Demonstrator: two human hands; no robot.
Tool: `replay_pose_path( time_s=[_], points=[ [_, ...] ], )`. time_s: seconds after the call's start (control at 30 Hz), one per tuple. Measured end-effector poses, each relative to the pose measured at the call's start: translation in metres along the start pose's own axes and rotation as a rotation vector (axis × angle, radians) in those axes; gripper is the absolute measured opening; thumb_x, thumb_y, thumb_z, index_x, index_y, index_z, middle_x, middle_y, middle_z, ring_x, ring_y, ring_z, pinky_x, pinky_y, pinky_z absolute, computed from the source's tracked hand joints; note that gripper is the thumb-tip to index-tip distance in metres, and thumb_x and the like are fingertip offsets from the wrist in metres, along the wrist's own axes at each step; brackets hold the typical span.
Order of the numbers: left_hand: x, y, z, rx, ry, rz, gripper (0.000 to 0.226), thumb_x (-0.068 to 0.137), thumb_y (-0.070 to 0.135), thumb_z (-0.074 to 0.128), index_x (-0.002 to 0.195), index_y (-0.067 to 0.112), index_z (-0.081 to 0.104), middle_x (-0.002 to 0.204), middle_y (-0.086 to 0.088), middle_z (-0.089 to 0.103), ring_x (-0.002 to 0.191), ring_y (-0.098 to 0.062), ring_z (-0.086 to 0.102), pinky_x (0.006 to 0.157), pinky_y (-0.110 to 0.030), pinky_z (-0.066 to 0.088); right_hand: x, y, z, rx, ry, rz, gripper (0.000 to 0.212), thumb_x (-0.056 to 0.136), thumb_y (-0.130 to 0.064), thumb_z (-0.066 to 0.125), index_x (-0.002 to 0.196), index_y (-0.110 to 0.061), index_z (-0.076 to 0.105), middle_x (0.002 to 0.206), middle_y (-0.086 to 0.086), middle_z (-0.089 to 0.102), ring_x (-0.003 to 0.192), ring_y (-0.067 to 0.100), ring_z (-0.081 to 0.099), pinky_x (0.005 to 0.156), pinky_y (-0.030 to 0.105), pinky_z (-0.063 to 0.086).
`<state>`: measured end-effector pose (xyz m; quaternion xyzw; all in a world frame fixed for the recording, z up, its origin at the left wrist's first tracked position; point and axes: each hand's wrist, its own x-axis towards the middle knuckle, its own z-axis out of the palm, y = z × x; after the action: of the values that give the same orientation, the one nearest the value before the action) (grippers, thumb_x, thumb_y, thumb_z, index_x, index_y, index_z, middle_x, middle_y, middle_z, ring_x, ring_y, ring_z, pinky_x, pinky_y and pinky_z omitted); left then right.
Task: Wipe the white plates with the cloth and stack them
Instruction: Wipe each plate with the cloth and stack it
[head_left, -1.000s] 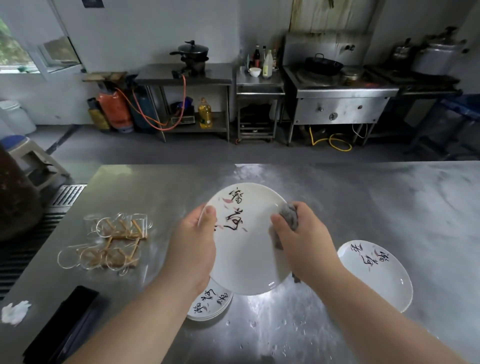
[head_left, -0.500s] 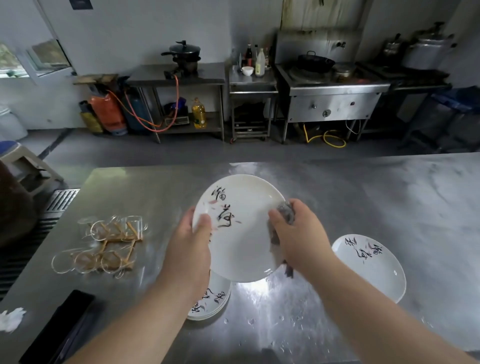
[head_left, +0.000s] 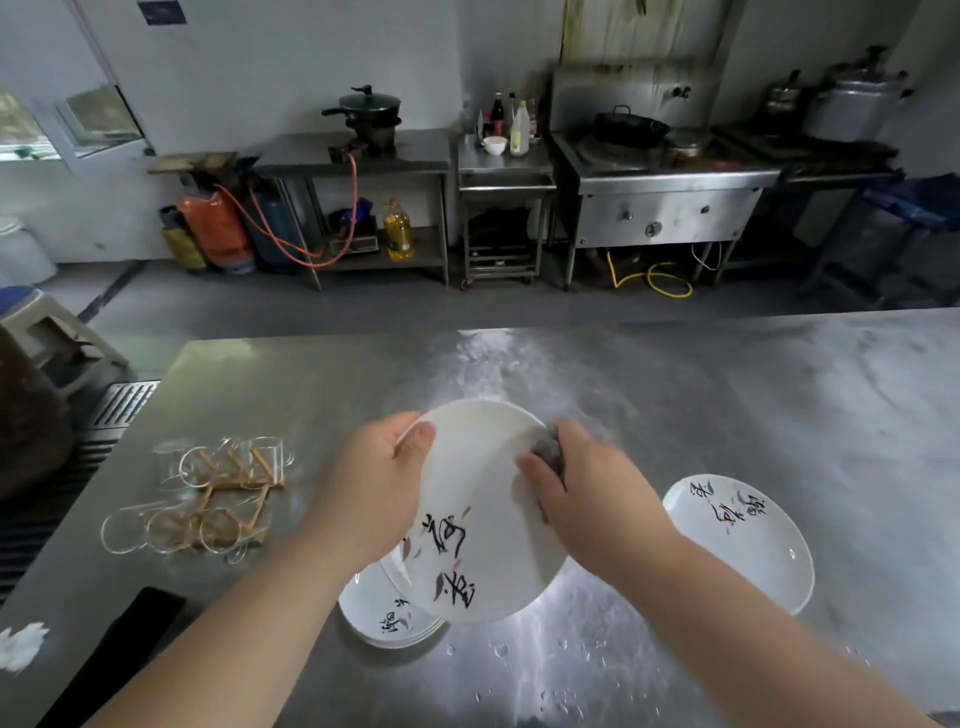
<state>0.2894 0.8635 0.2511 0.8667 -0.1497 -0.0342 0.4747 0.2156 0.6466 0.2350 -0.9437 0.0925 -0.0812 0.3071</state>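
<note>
Nearest on the steel table (head_left: 675, 395), a short plate stack (head_left: 384, 618); to its right, a lone plate (head_left: 743, 540); tilted above the stack, a white plate (head_left: 483, 509), rim gripped by left hand (head_left: 374, 488); beyond, right hand (head_left: 587, 493) clenching grey cloth (head_left: 550, 449) against its far edge.

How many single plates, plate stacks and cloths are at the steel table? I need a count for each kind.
Single plates: 2, the held plate and the plate lying at the right
Plate stacks: 1, the stack; its plate number is unclear
Cloths: 1, the grey cloth in the right hand
Total: 4
</note>
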Motion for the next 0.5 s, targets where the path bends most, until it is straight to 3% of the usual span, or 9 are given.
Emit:
replay_pose_path(
  time_s=[0.07,0.13,0.2,0.3,0.4,0.43,0.5],
  points=[
    [-0.002,0.003,0.007,0.018,-0.141,0.014,0.030,0.112,0.028,0.048,0.101,0.032,0.075,0.085,0.011,0.077,0.074,-0.003,0.068,0.065,-0.019,0.050,0.007,-0.003,-0.001,-0.089,-0.056,-0.129,0.021,0.101,-0.052,0.050,0.096,-0.033,0.044,0.076,-0.014,0.053,0.075,0.021,0.055,0.057,0.034,0.036],
    [0.000,0.011,0.013,0.062,-0.257,0.053,0.030,0.112,0.028,0.048,0.098,0.028,0.074,0.085,0.003,0.076,0.077,-0.012,0.070,0.071,-0.035,0.056,0.019,-0.020,-0.009,-0.182,-0.094,-0.354,0.020,0.100,-0.050,0.053,0.093,-0.035,0.042,0.078,-0.013,0.047,0.075,0.022,0.054,0.058,0.034,0.036],
    [0.005,0.015,0.014,0.047,-0.239,0.068,0.031,0.112,0.031,0.048,0.095,0.024,0.073,0.085,-0.002,0.075,0.079,-0.019,0.069,0.078,-0.044,0.054,0.030,-0.032,-0.016,-0.209,-0.101,-0.447,0.022,0.100,-0.049,0.056,0.091,-0.035,0.042,0.075,-0.013,0.045,0.070,0.018,0.048,0.054,0.033,0.032],
    [0.008,0.008,0.007,-0.024,-0.086,0.041,0.031,0.108,0.037,0.049,0.096,0.022,0.074,0.081,-0.007,0.073,0.072,-0.022,0.066,0.073,-0.041,0.054,0.032,-0.020,-0.018,-0.084,-0.010,-0.296,0.019,0.098,-0.046,0.060,0.091,-0.034,0.047,0.065,-0.013,0.051,0.064,0.012,0.046,0.052,0.026,0.030],
    [0.003,-0.007,0.010,-0.052,0.128,-0.077,0.031,0.112,0.030,0.046,0.096,0.027,0.072,0.083,0.003,0.075,0.077,-0.012,0.068,0.068,-0.031,0.052,0.011,0.003,-0.005,0.240,0.000,0.119,0.016,0.098,-0.050,0.055,0.086,-0.041,0.050,0.071,-0.011,0.064,0.056,0.013,0.063,0.039,0.028,0.043],
    [0.002,-0.009,0.013,-0.041,0.149,-0.106,0.031,0.112,0.029,0.044,0.095,0.029,0.070,0.083,0.006,0.075,0.078,-0.007,0.067,0.067,-0.027,0.049,0.004,0.005,0.001,0.268,-0.036,0.192,0.016,0.099,-0.051,0.054,0.085,-0.042,0.051,0.073,-0.012,0.065,0.055,0.012,0.065,0.037,0.030,0.046],
    [0.000,-0.009,0.017,0.031,0.067,-0.082,0.031,0.112,0.028,0.044,0.094,0.035,0.068,0.084,0.011,0.074,0.080,0.000,0.066,0.064,-0.015,0.044,0.004,0.004,0.004,0.185,-0.078,0.158,0.016,0.099,-0.051,0.053,0.090,-0.038,0.052,0.076,-0.010,0.067,0.063,0.014,0.067,0.042,0.032,0.049]
  ],
)
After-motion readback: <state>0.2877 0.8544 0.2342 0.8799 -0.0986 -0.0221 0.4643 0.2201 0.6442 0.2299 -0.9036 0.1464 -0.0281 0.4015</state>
